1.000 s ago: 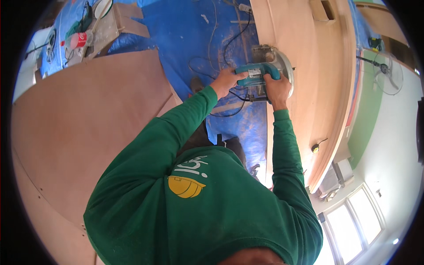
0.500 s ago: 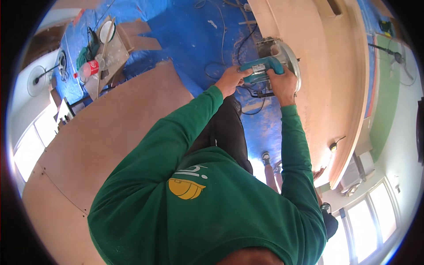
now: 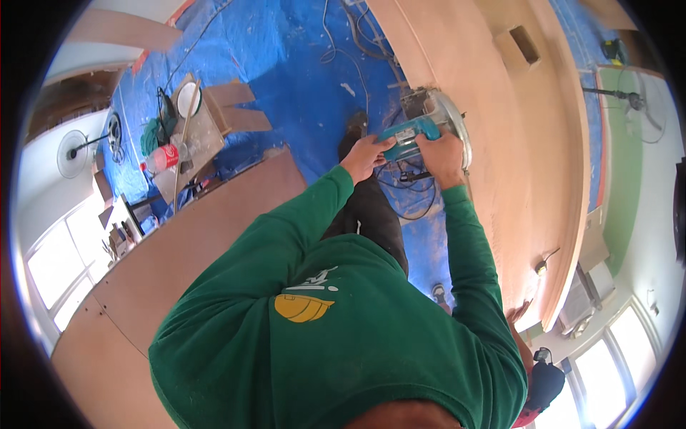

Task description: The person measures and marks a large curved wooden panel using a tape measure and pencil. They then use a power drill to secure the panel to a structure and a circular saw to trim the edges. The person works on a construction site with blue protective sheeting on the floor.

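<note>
Both hands are closed on a teal circular saw (image 3: 407, 138) at the left edge of a long, pale wooden panel (image 3: 493, 222). My left hand (image 3: 366, 157) wraps the end of its teal body on the left. My right hand (image 3: 443, 159) grips the handle part beside the rounded metal guard (image 3: 454, 118). The guard side lies over the panel, while the body hangs out past the edge, above the blue sheet. The blade itself is hidden from here. A black cord (image 3: 429, 207) loops below the saw.
Cords (image 3: 350, 57) lie on the blue floor sheet (image 3: 286, 64). A second wooden panel (image 3: 236, 207) spreads at left, near a cluttered board with a plastic bottle (image 3: 166, 157). A rectangular hole (image 3: 526, 44) pierces the far panel. Lower right, a co-worker's hand (image 3: 520, 310) touches the panel.
The whole view has shifted, and my shoe now shows on the blue sheet beyond the saw. Both hands keep their hold on the saw. The co-worker's head and hand show more at lower right.
</note>
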{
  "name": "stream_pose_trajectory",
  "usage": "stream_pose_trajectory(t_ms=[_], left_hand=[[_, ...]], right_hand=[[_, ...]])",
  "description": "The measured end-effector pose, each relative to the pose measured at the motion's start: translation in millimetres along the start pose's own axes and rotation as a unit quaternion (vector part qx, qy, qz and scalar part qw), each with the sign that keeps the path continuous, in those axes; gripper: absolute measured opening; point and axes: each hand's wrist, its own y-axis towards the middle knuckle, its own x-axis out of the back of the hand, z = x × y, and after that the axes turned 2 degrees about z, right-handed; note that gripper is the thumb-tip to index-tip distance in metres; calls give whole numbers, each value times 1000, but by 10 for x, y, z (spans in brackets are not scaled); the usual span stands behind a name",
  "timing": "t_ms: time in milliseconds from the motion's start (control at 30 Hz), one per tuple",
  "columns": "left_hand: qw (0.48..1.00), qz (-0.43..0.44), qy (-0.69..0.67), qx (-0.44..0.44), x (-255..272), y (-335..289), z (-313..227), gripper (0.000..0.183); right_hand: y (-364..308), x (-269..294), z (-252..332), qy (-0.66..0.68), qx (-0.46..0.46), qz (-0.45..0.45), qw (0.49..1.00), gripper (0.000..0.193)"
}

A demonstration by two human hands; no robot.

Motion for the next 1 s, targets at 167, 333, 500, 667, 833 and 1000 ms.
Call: stream_pose_trajectory(t_ms=[167,333,500,667,833,1000], left_hand=[[1000,-21,-16,13,81,61,-360,55],[999,20,-15,27,267,193,-578,53],[998,-17,-29,44,336,300,-838,60],[998,-10,-39,49,397,395,-1121,64],[999,-7,-43,29,483,440,-1448,61],[998,3,-40,49,587,537,-1696,56]], right_hand=[[258,-47,277,43,-7,-1,999,36],[446,-65,476,42,-15,8,999,33],[648,-116,664,34,2,-6,999,32],[883,-150,829,48,-20,10,999,33],[1120,-185,1070,21,-31,20,999,32],[1336,-190,1288,41,-30,29,998,32]])
